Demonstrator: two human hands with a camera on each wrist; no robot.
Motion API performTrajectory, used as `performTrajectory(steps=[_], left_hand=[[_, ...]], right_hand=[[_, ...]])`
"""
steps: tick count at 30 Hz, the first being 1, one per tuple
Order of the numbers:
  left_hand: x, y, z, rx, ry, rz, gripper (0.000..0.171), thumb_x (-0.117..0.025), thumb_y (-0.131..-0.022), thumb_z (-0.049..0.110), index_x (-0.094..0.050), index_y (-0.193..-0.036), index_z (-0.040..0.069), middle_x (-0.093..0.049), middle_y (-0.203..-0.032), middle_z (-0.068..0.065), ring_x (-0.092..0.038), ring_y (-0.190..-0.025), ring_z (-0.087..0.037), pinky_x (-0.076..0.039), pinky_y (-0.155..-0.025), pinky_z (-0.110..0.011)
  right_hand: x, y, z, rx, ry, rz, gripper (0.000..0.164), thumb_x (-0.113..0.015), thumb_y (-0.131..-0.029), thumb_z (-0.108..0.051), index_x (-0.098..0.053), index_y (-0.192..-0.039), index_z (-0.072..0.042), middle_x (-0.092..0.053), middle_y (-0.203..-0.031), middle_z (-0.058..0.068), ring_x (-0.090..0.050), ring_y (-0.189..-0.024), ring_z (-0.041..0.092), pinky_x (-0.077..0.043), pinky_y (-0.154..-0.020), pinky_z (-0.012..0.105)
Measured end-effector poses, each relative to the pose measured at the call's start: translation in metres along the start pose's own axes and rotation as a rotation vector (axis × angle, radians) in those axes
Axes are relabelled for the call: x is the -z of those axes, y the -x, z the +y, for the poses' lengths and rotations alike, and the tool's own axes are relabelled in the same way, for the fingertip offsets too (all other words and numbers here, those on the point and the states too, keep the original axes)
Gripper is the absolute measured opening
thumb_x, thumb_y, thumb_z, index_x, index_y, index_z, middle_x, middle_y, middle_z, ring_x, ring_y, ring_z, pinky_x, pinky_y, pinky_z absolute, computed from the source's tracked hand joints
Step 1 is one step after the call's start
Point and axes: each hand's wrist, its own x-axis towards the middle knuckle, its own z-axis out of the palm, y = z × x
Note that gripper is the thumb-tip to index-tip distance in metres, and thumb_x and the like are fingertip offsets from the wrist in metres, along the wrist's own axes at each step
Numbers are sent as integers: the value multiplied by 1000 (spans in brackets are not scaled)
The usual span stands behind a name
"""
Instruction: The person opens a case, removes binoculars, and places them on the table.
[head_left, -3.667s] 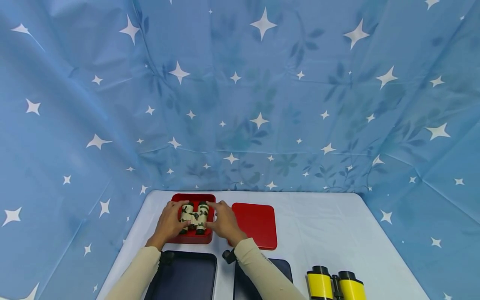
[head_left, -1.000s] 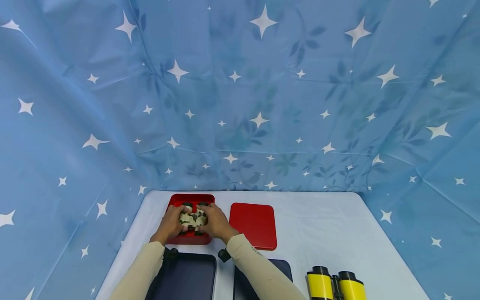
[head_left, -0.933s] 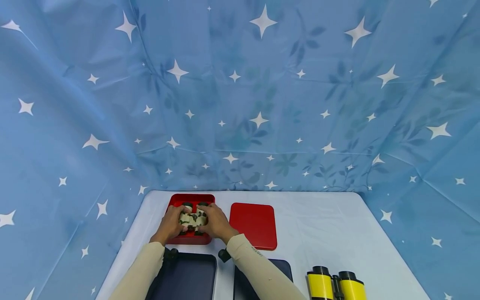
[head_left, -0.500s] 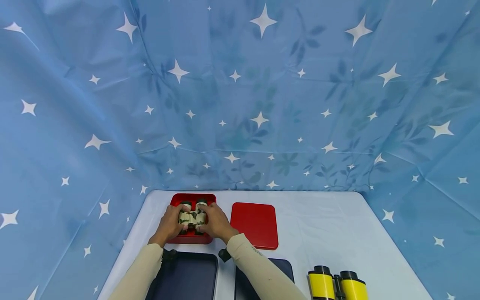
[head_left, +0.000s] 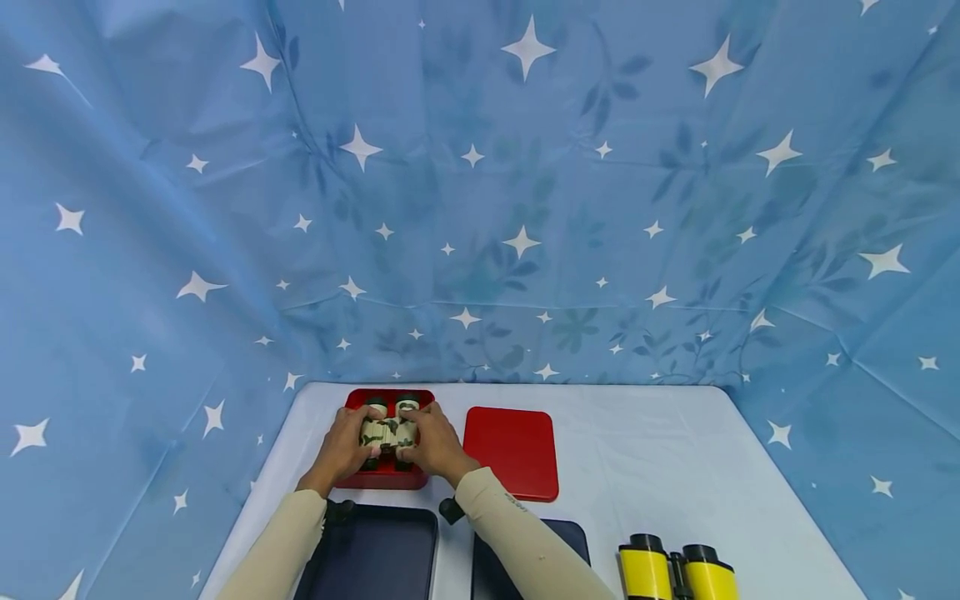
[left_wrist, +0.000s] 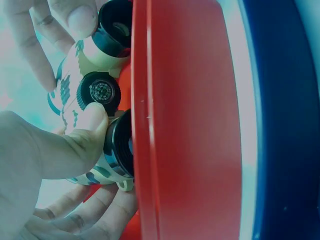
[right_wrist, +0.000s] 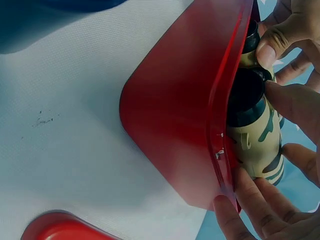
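Camouflage-patterned binoculars (head_left: 388, 431) with dark ends are at the red box (head_left: 384, 482), held from both sides. My left hand (head_left: 343, 445) grips the left barrel, and its thumb lies by a round compass (left_wrist: 102, 91) between the eyepieces in the left wrist view. On the other barrel, my right hand (head_left: 438, 443) has its thumb near the eyepiece and its fingers round the outer side. In the right wrist view the box wall (right_wrist: 175, 110) hides part of the binoculars (right_wrist: 257, 135). Whether they touch the box floor cannot be seen.
A flat red lid (head_left: 512, 454) lies right of the box. Two dark trays (head_left: 367, 550) sit nearer, the right one (head_left: 491, 575) partly under my forearm. Yellow and black binoculars (head_left: 647, 575) stand at the front right of the white table (head_left: 630, 458). A star-patterned blue cloth (head_left: 480, 208) hangs behind.
Earlier my hands were spread beside the binoculars; now they grip closer in. The binoculars have turned, showing the ribbed bridge. Over the last second they have shifted only slightly.
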Motion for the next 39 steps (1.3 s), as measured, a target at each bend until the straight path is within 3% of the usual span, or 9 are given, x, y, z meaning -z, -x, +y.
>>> performTrajectory(steps=[8, 12, 19, 25, 31, 39], left_hand=[[3, 1, 9, -8, 5, 14, 51, -80, -81, 5, -58, -126, 13, -51, -125, -21, -50, -111, -32, -46, -94, -56], [4, 0, 15, -6, 10, 23, 51, -81, -80, 6, -59, -125, 15, -49, -122, -20, -51, -103, -29, -48, -90, -51], [4, 0, 22, -10, 26, 25, 51, -82, -80, 7, -59, -124, 17, -47, -121, -18, -51, -100, -29, -47, -89, -49], [4, -1, 27, -51, 17, 54, 52, -83, -80, 8, -59, -125, 17, -48, -120, -17, -50, -94, -24, -45, -79, -41], [4, 0, 34, -50, 29, 49, 52, -83, -80, 9, -59, -126, 18, -47, -123, -16, -51, -85, -21, -44, -74, -38], [4, -2, 44, -33, 50, 36, 52, -82, -81, 9, -58, -126, 19, -45, -125, -15, -53, -89, -22, -46, -76, -36]], right_hand=[[4, -2, -1, -2, -19, 29, 63, -84, -81, -29, -59, -139, -26, -51, -125, 9, -55, -105, 18, -54, -89, 35], [8, -1, -3, -5, -18, 64, 60, -85, -79, -26, -63, -135, -26, -52, -122, 10, -54, -103, 19, -52, -85, 36], [13, 1, -5, -51, -43, 111, 57, -87, -77, -24, -67, -130, -28, -51, -119, 8, -52, -100, 18, -51, -82, 34], [19, 3, -6, -91, -100, 161, 54, -88, -75, -19, -69, -126, -27, -51, -119, 9, -54, -98, 20, -54, -81, 34], [23, 5, -5, -87, -106, 194, 52, -88, -75, -19, -70, -123, -27, -51, -117, 9, -54, -95, 19, -53, -78, 32], [29, 10, -1, -82, -143, 211, 52, -88, -75, -19, -70, -122, -28, -50, -116, 9, -52, -92, 18, -50, -71, 29]])
